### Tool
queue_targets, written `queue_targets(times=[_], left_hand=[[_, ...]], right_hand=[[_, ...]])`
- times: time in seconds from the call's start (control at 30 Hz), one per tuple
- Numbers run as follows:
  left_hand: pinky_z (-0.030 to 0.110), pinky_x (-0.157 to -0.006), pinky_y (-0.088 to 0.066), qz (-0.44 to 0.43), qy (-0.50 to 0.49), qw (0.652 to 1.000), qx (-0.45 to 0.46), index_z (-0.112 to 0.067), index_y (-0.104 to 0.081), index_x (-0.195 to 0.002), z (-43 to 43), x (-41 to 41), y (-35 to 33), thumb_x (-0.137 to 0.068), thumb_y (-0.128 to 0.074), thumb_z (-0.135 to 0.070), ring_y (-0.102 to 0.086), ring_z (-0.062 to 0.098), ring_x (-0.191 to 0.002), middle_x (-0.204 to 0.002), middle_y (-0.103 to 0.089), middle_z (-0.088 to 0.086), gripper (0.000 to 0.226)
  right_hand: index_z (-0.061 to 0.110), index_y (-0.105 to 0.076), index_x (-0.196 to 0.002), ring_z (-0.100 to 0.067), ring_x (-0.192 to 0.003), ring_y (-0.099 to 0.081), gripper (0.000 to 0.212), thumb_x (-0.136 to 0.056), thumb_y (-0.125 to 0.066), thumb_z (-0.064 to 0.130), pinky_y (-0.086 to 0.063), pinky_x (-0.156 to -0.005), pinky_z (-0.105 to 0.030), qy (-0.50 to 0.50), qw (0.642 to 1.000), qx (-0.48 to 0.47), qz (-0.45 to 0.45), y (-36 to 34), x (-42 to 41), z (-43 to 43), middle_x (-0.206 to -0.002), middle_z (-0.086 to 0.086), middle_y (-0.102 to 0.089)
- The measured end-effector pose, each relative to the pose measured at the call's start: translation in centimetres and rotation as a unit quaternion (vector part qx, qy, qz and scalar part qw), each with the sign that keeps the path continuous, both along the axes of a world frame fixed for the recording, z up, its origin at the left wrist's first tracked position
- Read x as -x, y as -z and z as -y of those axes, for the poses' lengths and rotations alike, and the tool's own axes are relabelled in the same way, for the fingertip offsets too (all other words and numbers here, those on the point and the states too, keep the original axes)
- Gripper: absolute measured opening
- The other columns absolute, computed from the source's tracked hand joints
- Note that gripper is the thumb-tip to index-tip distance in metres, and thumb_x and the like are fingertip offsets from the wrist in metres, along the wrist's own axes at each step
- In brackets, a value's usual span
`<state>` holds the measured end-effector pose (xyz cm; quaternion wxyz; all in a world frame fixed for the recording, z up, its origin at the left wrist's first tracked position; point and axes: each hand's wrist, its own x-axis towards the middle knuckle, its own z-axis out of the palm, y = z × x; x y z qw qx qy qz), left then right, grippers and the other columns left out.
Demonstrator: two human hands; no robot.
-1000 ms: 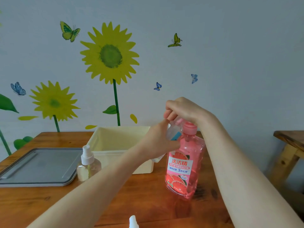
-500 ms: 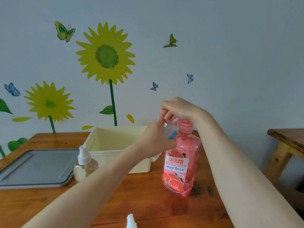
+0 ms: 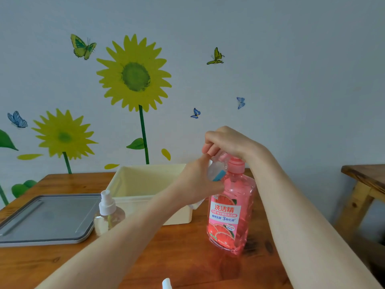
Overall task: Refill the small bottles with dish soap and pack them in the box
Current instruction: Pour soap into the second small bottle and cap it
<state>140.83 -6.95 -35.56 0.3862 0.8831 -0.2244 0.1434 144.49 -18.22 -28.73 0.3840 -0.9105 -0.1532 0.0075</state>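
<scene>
A large pink dish soap bottle (image 3: 230,213) with a pump top stands upright on the wooden table (image 3: 187,257). My right hand (image 3: 226,142) is curled over its pump head and presses on it. My left hand (image 3: 198,184) grips a small clear bottle (image 3: 215,173) held tilted against the pump spout; most of that bottle is hidden by my fingers. A second small bottle (image 3: 108,215) with a white spray cap stands left of the cream box (image 3: 145,197). A white spray cap (image 3: 166,284) pokes in at the bottom edge.
A grey lid or tray (image 3: 48,220) lies flat at the table's left. The cream box sits behind my left arm, open-topped. Another wooden table's corner (image 3: 364,176) stands at the right, with a gap between. A wall with sunflower stickers runs behind.
Both hands stay on the pump and the small bottle. The view has shifted slightly; the hands and bottles keep their places relative to each other.
</scene>
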Motion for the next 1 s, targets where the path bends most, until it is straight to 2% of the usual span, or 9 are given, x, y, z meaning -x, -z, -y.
queue_targets(times=[0.17,0.23,0.3,0.4,0.5,0.6,0.77,0.83,1.0], left_hand=[[0.006,-0.041,-0.04,-0.002,0.012,1.0,0.002,-0.033,-0.033,-0.102,-0.5,0.0,-1.4,-0.073,-0.069,-0.026,-0.054,0.004,-0.056,-0.072,-0.051,-0.013,0.047],[0.011,-0.044,-0.044,-0.003,0.011,1.0,0.012,-0.032,-0.035,-0.101,-0.4,-0.2,-1.0,-0.072,-0.07,-0.025,-0.055,0.005,-0.057,-0.072,-0.053,-0.012,0.045],[0.019,-0.049,-0.049,-0.01,0.01,1.0,0.016,-0.03,-0.038,-0.1,-0.1,-0.3,-0.1,-0.071,-0.069,-0.023,-0.057,0.006,-0.058,-0.073,-0.055,-0.01,0.044],[0.014,-0.044,-0.045,-0.014,0.007,1.0,0.015,-0.029,-0.038,-0.101,-0.1,-0.2,0.3,-0.071,-0.069,-0.022,-0.055,0.006,-0.056,-0.072,-0.053,-0.011,0.043],[0.009,-0.046,-0.045,-0.022,0.016,1.0,0.006,-0.031,-0.037,-0.105,-0.2,0.1,-0.4,-0.072,-0.07,-0.024,-0.057,0.006,-0.061,-0.073,-0.052,-0.014,0.046],[0.003,-0.041,-0.041,-0.022,0.019,1.0,0.006,-0.034,-0.033,-0.102,-0.3,0.1,-1.0,-0.073,-0.07,-0.025,-0.056,0.005,-0.059,-0.072,-0.05,-0.017,0.047],[0.009,-0.042,-0.041,-0.014,0.008,1.0,0.025,-0.032,-0.037,-0.098,0.0,-0.1,0.1,-0.071,-0.069,-0.02,-0.054,0.005,-0.053,-0.069,-0.052,-0.013,0.044],[0.007,-0.042,-0.041,-0.021,0.007,0.999,0.029,-0.03,-0.038,-0.099,0.1,0.0,0.4,-0.071,-0.069,-0.019,-0.055,0.004,-0.055,-0.07,-0.052,-0.014,0.043],[0.006,-0.039,-0.039,-0.026,0.017,0.999,0.009,-0.031,-0.035,-0.099,-0.3,0.6,-0.9,-0.073,-0.07,-0.026,-0.054,0.004,-0.055,-0.071,-0.051,-0.015,0.044]], right_hand=[[0.009,-0.065,-0.076,-0.017,-0.068,-0.061,0.028,-0.08,-0.043,0.025,-0.048,-0.067,-0.03,-0.009,1.0,0.023,-0.002,-1.2,0.1,-0.1,-0.083,-0.005,-0.07],[0.008,-0.067,-0.077,-0.018,-0.07,-0.064,0.031,-0.078,-0.043,0.026,-0.05,-0.07,-0.031,-0.005,1.0,0.004,-0.001,-0.9,-0.2,0.1,-0.085,-0.005,-0.072],[0.005,-0.069,-0.077,-0.015,-0.065,-0.065,0.031,-0.078,-0.044,0.025,-0.048,-0.063,-0.026,-0.004,1.0,-0.027,0.002,-0.3,-0.3,0.3,-0.077,-0.002,-0.072],[0.004,-0.069,-0.079,-0.017,-0.068,-0.064,0.032,-0.078,-0.044,0.024,-0.047,-0.064,-0.025,-0.007,0.999,-0.035,-0.003,0.2,-0.2,0.3,-0.076,-0.004,-0.073],[0.005,-0.066,-0.08,-0.018,-0.068,-0.059,0.028,-0.081,-0.044,0.023,-0.045,-0.061,-0.023,-0.005,1.0,0.013,-0.018,-0.5,0.2,-0.1,-0.084,-0.009,-0.07],[0.009,-0.065,-0.077,-0.019,-0.071,-0.058,0.025,-0.079,-0.045,0.025,-0.046,-0.073,-0.033,0.0,0.999,0.043,-0.01,-0.9,0.2,-0.2,-0.083,-0.005,-0.069],[0.006,-0.067,-0.081,-0.02,-0.072,-0.065,0.031,-0.079,-0.044,0.025,-0.048,-0.07,-0.031,0.004,1.0,0.021,0.021,-0.1,0.3,0.0,-0.08,-0.006,-0.072],[0.005,-0.068,-0.084,-0.021,-0.076,-0.066,0.032,-0.079,-0.044,0.026,-0.049,-0.076,-0.033,0.006,0.999,0.026,0.031,0.2,0.3,0.0,-0.077,-0.005,-0.072],[0.006,-0.066,-0.085,-0.02,-0.075,-0.062,0.03,-0.082,-0.043,0.024,-0.047,-0.071,-0.03,-0.004,0.999,0.044,0.002,-1.0,0.8,-0.4,-0.087,-0.007,-0.07]])
